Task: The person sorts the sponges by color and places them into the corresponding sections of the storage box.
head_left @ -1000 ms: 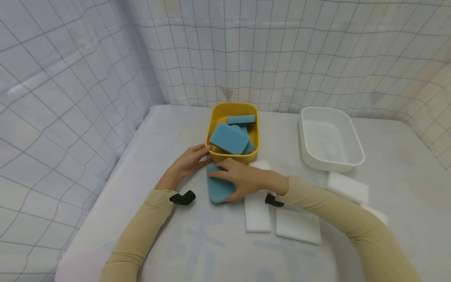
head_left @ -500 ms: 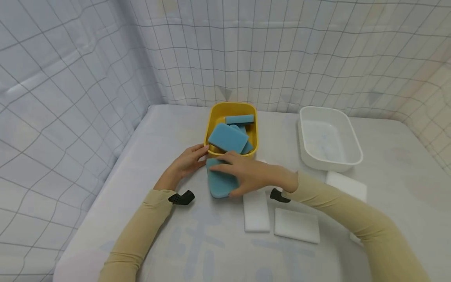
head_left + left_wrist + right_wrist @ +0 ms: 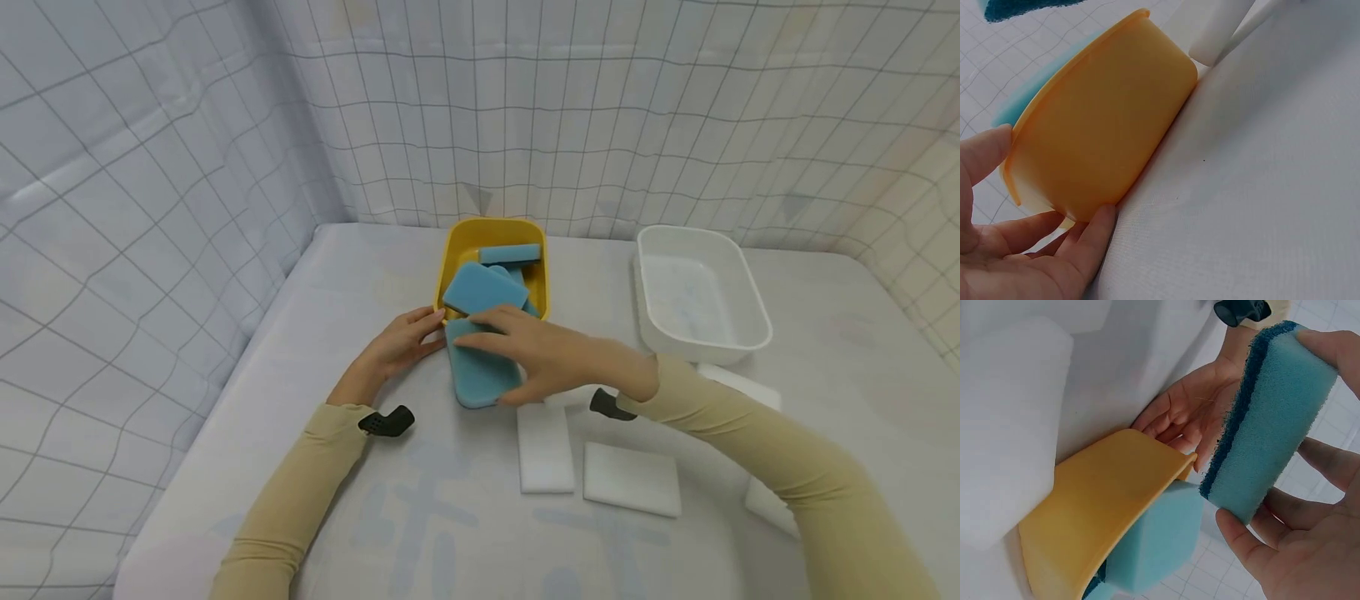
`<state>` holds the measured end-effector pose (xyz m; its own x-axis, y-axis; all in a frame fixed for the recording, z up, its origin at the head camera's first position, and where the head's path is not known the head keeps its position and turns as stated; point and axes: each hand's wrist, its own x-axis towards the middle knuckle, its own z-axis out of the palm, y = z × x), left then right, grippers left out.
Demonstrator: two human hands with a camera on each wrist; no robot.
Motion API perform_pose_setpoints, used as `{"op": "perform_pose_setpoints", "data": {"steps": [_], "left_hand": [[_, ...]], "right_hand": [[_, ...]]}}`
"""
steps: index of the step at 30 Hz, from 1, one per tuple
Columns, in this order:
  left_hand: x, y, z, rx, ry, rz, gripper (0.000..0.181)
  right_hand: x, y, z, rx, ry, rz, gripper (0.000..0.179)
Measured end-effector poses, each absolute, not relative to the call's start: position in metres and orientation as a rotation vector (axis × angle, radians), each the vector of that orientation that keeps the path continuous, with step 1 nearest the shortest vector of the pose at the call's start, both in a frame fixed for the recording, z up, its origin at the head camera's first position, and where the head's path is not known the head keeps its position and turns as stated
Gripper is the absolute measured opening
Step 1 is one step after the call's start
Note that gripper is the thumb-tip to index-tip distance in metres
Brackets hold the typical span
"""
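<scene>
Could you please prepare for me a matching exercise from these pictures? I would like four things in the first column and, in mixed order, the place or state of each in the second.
Column one:
1. Right hand
2. Yellow tub
3. White tub
4. Left hand

Column two:
A. Stands to the right of the yellow tub in the head view
B. Holds the side of the yellow tub
C. Grips one blue sponge
D. Has several blue sponges inside

Right pairs: 1-C, 2-D, 3-A, 4-B
</scene>
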<state>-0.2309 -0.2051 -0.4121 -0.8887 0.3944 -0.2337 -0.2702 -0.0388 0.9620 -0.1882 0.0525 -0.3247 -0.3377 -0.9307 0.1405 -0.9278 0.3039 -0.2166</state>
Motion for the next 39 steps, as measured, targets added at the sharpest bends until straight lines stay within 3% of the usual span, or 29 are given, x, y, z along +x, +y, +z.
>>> {"op": "perform_pose_setpoints", "data": {"steps": [13,39], "left_hand": [[-0.231,-0.204,-0.413,0.135,1.779,2.0,0.055],[-0.226,-0.202,-0.408,0.077,1.76,2.009,0.055]], "right_hand": [[-0.218,0.07,-0.309,-1.785,2.628,-0.545,0.076],[-0.289,0.08,-0.314,-1.336,2.785,-0.838,0.078]]}}
